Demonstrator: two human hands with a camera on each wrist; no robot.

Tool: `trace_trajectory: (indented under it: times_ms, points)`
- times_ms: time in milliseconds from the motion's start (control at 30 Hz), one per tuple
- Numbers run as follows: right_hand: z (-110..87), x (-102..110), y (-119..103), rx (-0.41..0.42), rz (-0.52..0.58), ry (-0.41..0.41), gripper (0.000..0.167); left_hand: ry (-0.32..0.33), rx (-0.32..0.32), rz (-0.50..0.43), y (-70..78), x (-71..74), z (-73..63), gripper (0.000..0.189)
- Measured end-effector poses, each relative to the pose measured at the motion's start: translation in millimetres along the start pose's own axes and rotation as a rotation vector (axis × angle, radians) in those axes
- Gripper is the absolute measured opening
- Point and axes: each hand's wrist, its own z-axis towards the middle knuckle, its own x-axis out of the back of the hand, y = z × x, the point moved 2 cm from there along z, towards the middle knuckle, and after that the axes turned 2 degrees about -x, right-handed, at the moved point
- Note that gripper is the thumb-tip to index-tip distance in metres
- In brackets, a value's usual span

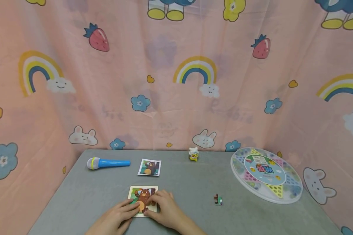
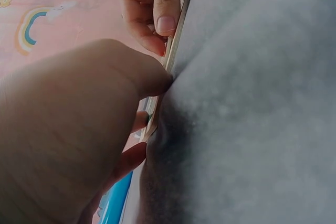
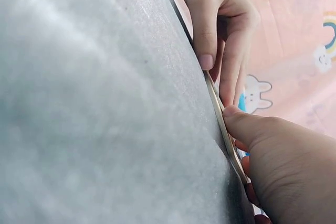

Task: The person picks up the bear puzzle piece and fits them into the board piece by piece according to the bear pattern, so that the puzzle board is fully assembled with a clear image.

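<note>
Both hands are on a wooden jigsaw puzzle (image 1: 144, 192) of a brown bear in a pale frame, lying at the table's near side. My left hand (image 1: 117, 216) rests on its left part, extended fingers across the picture and thumb by the near corner. From the right, my right hand (image 1: 167, 209) touches it, index finger on the picture and thumb at the near edge; those two are apart. The hands hide parts of the picture. Edge-on in the right wrist view, the puzzle (image 3: 223, 127) shows as a thin strip under the fingers. A loose puzzle piece (image 1: 218, 199) lies to the right.
Behind the puzzle lies a bear picture card (image 1: 149, 167), with a blue toy microphone (image 1: 113, 163) to its left. A small figurine (image 1: 193, 154) stands at the back edge. A round Chinese checkers board (image 1: 266, 174) lies at the right, and a pink patterned curtain (image 1: 161, 124) hangs behind.
</note>
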Motion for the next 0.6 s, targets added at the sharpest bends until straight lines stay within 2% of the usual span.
trace_trajectory:
  times_ms: [167,467,600]
  points:
    - [-0.3,-1.0,0.4,0.004,-0.003,0.006,0.022,-0.009,0.009,0.006,0.6,0.3,-0.3,0.04]
    - [0.6,-1.7,1.0,0.001,-0.006,-0.005,0.017,-0.059,0.093,-0.041,3.6,2.2,1.1,0.04]
    - [0.8,-1.7,1.7,-0.002,-0.003,-0.007,0.017,-0.049,0.104,-0.047,3.3,1.4,0.8,0.039]
